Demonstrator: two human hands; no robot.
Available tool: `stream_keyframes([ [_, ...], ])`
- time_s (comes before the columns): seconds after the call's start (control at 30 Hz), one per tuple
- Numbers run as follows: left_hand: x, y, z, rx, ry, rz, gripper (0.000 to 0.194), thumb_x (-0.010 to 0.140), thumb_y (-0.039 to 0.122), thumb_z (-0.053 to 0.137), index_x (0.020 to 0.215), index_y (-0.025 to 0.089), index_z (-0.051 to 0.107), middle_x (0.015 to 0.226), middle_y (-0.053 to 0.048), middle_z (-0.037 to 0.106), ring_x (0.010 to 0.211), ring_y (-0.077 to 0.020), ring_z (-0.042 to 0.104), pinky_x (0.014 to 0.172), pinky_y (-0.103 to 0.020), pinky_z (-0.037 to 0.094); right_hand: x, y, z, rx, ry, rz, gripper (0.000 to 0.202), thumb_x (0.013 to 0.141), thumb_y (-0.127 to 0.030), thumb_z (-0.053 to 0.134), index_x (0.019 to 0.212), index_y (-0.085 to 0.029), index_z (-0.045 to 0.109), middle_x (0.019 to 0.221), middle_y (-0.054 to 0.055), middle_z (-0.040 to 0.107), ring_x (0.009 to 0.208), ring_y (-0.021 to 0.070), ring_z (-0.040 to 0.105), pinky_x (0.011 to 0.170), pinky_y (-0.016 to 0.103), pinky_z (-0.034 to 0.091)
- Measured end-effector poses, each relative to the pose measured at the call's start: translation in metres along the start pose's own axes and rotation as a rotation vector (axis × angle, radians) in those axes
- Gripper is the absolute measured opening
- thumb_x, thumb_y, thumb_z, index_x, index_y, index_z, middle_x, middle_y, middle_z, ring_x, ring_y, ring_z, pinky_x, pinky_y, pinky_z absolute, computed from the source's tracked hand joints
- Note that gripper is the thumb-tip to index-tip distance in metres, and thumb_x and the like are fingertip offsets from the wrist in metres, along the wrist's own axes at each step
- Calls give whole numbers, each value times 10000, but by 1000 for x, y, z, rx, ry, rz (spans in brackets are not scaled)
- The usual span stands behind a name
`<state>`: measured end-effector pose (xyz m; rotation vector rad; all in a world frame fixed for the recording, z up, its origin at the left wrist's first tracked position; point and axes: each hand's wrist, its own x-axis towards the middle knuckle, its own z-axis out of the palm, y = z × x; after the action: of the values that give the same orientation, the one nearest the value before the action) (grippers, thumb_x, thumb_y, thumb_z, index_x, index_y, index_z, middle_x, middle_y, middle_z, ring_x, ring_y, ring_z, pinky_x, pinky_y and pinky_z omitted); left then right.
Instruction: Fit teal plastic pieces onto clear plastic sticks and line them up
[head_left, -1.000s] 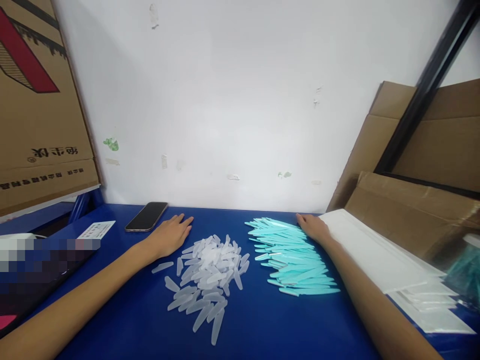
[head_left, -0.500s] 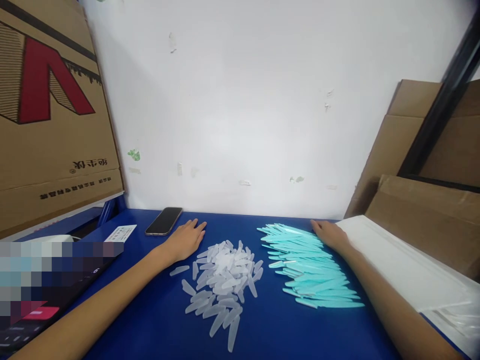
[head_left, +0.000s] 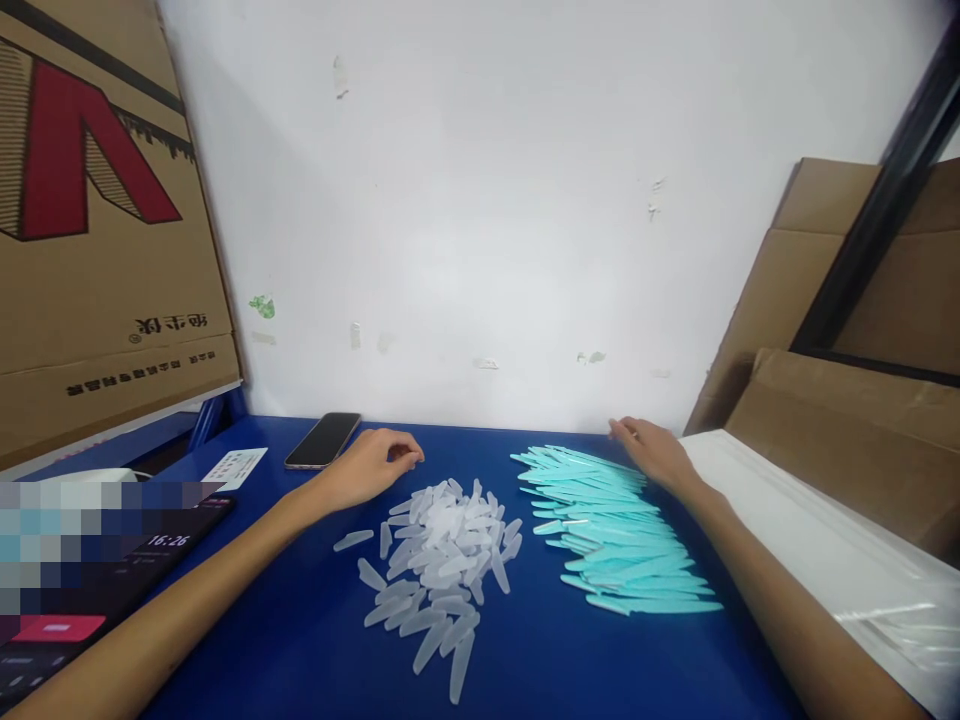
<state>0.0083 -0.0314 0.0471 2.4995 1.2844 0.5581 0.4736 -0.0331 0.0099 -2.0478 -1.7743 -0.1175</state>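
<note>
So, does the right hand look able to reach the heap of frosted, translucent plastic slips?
Probably yes: the right hand appears empty, and only the low heap of slim teal slips lies between it and the frosted heap.

My only view comes from the wearer's head, looking forward and slightly down across the blue table (head_left: pixel 517 660) to the white wall (head_left: pixel 480 200). I get the tabletop at close range, forearms entering from the bottom corners, with no second view sharing it.
</note>
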Motion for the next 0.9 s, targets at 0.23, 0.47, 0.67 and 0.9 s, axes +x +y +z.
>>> stream_keyframes([
  [0.23,-7,12,13,-9,-22,129,349,930,445,449,973,226,718,1006,-59,707,935,-222,621,798,-311,465,-18,-66,-8,57,-69,-392,387,933,-562,470,1026,-278,716,1061,45,709,1049,249,594,951,351,407],
  [0.47,-11,6,-21,6,-307,-31,314,850,485,547,873,216,707,740,-21,653,663,-174,582,573,-255,399,-38,-89,-24,178,-262,-457,393,809,-632,624,969,-290,731,1097,61,683,1049,283,590,879,382,459],
  [0.67,-22,1,-50,15,-590,-178,384,717,515,706,978,235,696,829,-18,689,705,-189,604,570,-243,402,-38,-90,-21,212,-327,-463,388,803,-646,623,888,-284,733,1053,55,680,1008,268,602,845,364,459],
  [0.9,-23,-10,-45,-31,-707,-194,245,694,358,713,893,216,724,816,-29,736,736,-202,639,606,-251,423,-35,-85,-13,202,-333,-478,375,831,-620,610,879,-267,726,1013,47,683,980,255,606,832,347,444],
])
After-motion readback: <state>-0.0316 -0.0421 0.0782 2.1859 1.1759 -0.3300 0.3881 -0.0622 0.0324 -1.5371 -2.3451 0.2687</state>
